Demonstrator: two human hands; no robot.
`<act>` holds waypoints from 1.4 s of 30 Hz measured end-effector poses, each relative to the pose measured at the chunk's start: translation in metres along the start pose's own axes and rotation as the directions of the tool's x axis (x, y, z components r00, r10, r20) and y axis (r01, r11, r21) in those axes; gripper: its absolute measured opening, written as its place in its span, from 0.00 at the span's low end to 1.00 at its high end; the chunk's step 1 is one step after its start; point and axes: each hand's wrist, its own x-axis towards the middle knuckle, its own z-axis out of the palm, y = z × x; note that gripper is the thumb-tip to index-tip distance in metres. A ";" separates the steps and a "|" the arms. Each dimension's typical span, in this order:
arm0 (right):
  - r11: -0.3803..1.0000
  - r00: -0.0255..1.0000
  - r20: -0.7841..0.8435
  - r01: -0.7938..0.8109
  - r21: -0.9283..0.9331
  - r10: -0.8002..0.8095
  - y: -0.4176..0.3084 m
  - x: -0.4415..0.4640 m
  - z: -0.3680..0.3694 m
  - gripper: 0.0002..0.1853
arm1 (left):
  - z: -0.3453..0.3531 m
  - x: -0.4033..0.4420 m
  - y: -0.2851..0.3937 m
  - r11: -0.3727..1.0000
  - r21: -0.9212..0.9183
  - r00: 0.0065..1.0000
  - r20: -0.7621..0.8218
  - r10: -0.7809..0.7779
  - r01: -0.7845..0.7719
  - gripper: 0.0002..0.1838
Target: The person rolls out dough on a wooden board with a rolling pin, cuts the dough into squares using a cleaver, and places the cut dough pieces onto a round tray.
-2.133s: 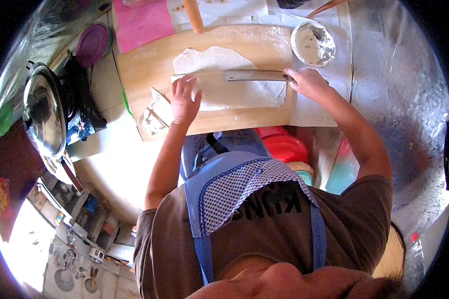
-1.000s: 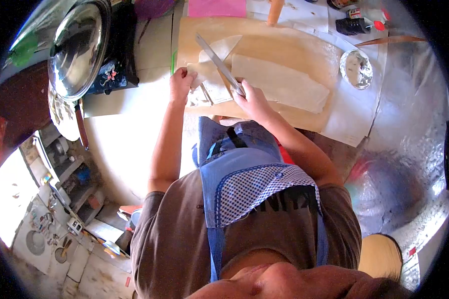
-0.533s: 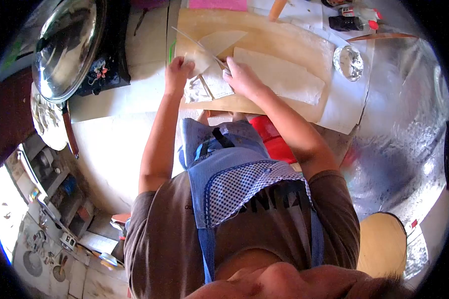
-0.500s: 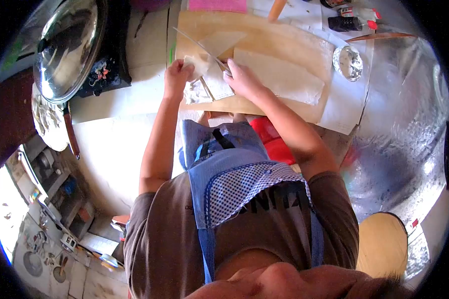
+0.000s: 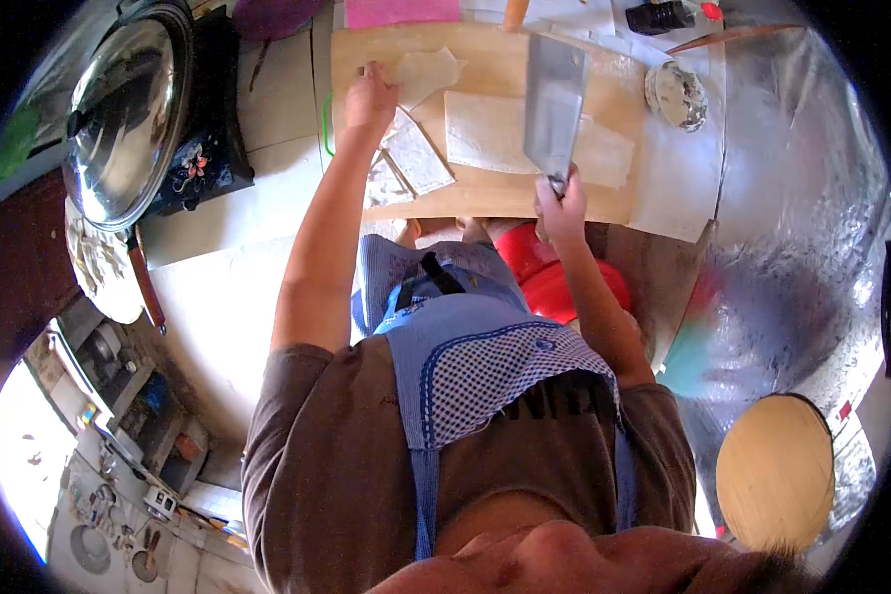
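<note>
My right hand [image 5: 561, 210] grips the dark handle of a cleaver [image 5: 554, 109]. The wide blade points away from me, its flat side in view, over a long floured dough sheet [image 5: 485, 131]. Farther up the wooden board [image 5: 614, 79], my left hand [image 5: 369, 102] has curled fingers beside a thin, pale dough piece [image 5: 431, 74]; whether it pinches anything is hidden. Cut dough strips [image 5: 416, 153] lie below that hand, partly overlapping, near the board's front edge.
A metal bowl with white residue [image 5: 676, 96] stands right of the board. A dark bottle with a red cap [image 5: 661, 17] lies behind it. At left is a large pan with a shiny lid [image 5: 134, 109]. A red bucket [image 5: 574, 287] sits below the table.
The cleaver has swung from a slant on the left to upright over the right side of the board. My left hand has moved farther from me; the dough piece it held no longer shows there.
</note>
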 end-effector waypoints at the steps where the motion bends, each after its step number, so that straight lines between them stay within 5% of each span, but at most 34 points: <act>1: 0.997 0.996 -0.044 -0.076 -0.025 0.075 -0.001 -0.008 -0.006 0.13 | 0.003 0.001 -0.002 1.000 0.003 1.000 0.005 -0.001 0.001 0.18; 3: 0.994 0.992 -0.058 -0.110 -0.007 0.109 0.005 -0.020 -0.017 0.12 | 0.003 0.002 -0.001 0.978 0.209 0.999 0.044 0.016 -0.025 0.19; 7: 0.983 0.979 -0.108 -0.164 0.080 0.172 0.010 -0.036 -0.019 0.13 | 0.006 0.007 -0.007 0.935 0.318 0.988 0.037 0.153 -0.156 0.18; 9: 0.967 0.971 -0.100 -0.198 0.162 0.216 0.009 -0.044 -0.021 0.16 | -0.002 0.009 0.002 0.990 0.129 0.977 0.201 -0.075 0.049 0.17; 10: 0.967 0.969 -0.107 -0.206 0.150 0.223 0.010 -0.045 -0.020 0.15 | -0.001 0.008 -0.003 0.990 0.134 0.979 0.193 -0.073 0.047 0.17; 12: 0.967 0.968 -0.107 -0.211 0.145 0.228 0.014 -0.045 -0.018 0.14 | -0.003 0.002 -0.017 0.961 -0.257 0.983 0.174 -0.061 0.105 0.15; 13: 0.971 0.973 -0.103 -0.193 0.137 0.208 0.016 -0.045 -0.018 0.14 | -0.014 -0.005 -0.008 0.962 -0.252 0.984 0.168 -0.063 0.104 0.15; 15: 0.976 0.977 -0.098 -0.174 0.132 0.188 0.018 -0.045 -0.018 0.14 | -0.037 -0.029 0.011 0.752 -0.590 0.928 0.366 -0.075 0.293 0.15; 20: 0.977 0.988 -0.038 -0.142 0.161 0.150 0.022 -0.046 -0.023 0.12 | -0.069 -0.069 0.021 0.614 -0.690 0.832 0.547 0.096 0.383 0.17; 24: 0.966 0.994 -0.033 -0.092 0.240 0.103 0.016 -0.052 -0.020 0.10 | -0.050 -0.083 -0.008 0.881 -0.434 0.786 0.605 0.130 0.188 0.18; 26: 0.983 0.992 -0.009 -0.124 0.137 0.127 0.020 -0.056 -0.025 0.09 | -0.023 -0.086 -0.027 0.975 0.133 0.930 0.348 0.119 -0.175 0.18; 27: 0.980 0.990 -0.007 -0.136 0.146 0.138 0.009 -0.058 -0.023 0.08 | -0.032 -0.095 -0.011 0.873 0.295 0.921 0.153 0.358 -0.388 0.17; 31: 0.994 0.994 0.013 -0.104 -0.038 0.105 -0.008 -0.066 -0.011 0.10 | -0.001 -0.092 0.011 0.916 0.039 0.910 0.132 0.392 -0.400 0.14; 34: 0.982 0.990 0.006 -0.139 -0.127 0.140 -0.038 -0.061 0.003 0.12 | 0.029 -0.095 0.031 0.790 0.005 0.776 0.192 0.601 -0.613 0.14; 36: 0.966 0.995 0.037 -0.081 -0.245 0.092 -0.026 -0.056 0.013 0.22 | 0.037 -0.100 0.036 0.749 0.017 0.726 0.263 0.636 -0.662 0.14; 37: 0.934 0.928 0.122 -0.338 -0.120 0.351 -0.033 -0.054 0.014 0.22 | 0.037 -0.102 0.034 0.715 0.083 0.698 0.320 0.641 -0.694 0.13; 40: 0.939 0.967 0.078 -0.214 -0.269 0.243 -0.025 -0.046 0.031 0.20 | 0.037 -0.103 0.022 0.677 0.157 0.675 0.390 0.626 -0.719 0.12; 42: 0.962 0.979 0.040 -0.191 -0.194 0.202 -0.035 -0.048 0.029 0.18 | 0.038 -0.103 0.025 0.735 0.084 0.698 0.401 0.593 -0.673 0.13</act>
